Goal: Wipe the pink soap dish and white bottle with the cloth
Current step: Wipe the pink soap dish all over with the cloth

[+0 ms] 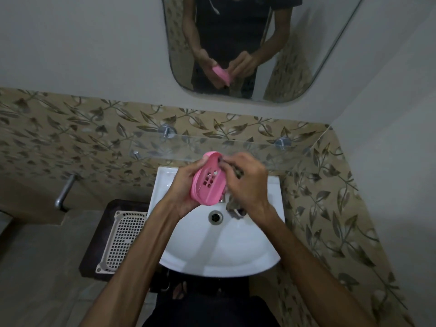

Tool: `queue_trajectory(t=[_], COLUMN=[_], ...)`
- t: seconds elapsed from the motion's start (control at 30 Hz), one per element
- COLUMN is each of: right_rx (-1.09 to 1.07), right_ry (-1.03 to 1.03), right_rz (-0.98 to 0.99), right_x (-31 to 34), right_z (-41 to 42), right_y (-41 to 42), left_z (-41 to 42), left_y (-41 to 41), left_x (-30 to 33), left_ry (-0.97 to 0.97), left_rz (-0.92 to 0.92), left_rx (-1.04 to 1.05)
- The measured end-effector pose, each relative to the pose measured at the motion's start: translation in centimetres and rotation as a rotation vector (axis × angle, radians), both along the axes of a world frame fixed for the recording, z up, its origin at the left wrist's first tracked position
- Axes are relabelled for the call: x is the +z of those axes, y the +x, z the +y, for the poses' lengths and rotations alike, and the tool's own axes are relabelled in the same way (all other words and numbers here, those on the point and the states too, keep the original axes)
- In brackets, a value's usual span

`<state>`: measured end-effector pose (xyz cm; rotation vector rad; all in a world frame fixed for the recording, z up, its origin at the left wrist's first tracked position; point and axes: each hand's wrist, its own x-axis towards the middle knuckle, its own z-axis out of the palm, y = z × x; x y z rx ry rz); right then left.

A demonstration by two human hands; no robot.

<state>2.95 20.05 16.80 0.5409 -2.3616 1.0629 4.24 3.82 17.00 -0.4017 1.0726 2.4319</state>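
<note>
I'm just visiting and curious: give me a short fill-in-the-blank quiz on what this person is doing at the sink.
1. The left hand holds a soap dish coloured ____.
2. The right hand grips a ____ against the dish.
3. Both hands are above a white ____.
4. On the wall above, a ____ reflects the person.

Missing words: pink; cloth; sink; mirror.

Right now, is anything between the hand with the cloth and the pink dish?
Nothing visible. The left hand holds the pink soap dish over the sink, and the right hand presses the cloth against its rim.
</note>
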Motion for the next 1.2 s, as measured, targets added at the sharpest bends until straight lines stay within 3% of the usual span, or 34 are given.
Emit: queue_trajectory(t=[0.17,0.27,0.4,0.5,0.87,0.97,1.1,1.2], right_rx=[0.083,-0.074,-0.023,-0.129,0.146,-0.002,0.122,-0.062], right_ry=[0.046,-0.032,-0.019,-0.099,-0.063,-0.117,-0.021,-0.086], right_rz=[0.059,0.040,0.043,0.001,-0.074,-0.103,-0.084,-0.114], right_x=[-0.3,-0.1,-0.8,-0.8,-2.3,-2.3,-2.8,-2.5], right_z=[-0.4,0.0,-1.0,-0.8,-0.7,-0.1,-0.5,0.4], right_y=[0.6,-0.4,0.6,0.1,2.7,1.8,3.2,1.8], left_z=[0.0,0.6,0.7,0.8,0.7,1.1,1.2,1.6], left_y=[0.1,0.1,0.1,0.1,0.2,0.0,0.0,0.1], left_x=[-0.2,-0.2,-0.6,-0.8,-1.2,-0.7,-1.0,-1.1], left_ry=[0.075,0.029,0.035,0.016,0.025,0.055,0.067,0.090], left_rz=[-0.011,0.006,-0.015,-0.006,-0.063,-0.051,-0.082,-0.061], left_rx=[0.039,0.023,0.072,0.063,0.169,0.180,0.237,0.235])
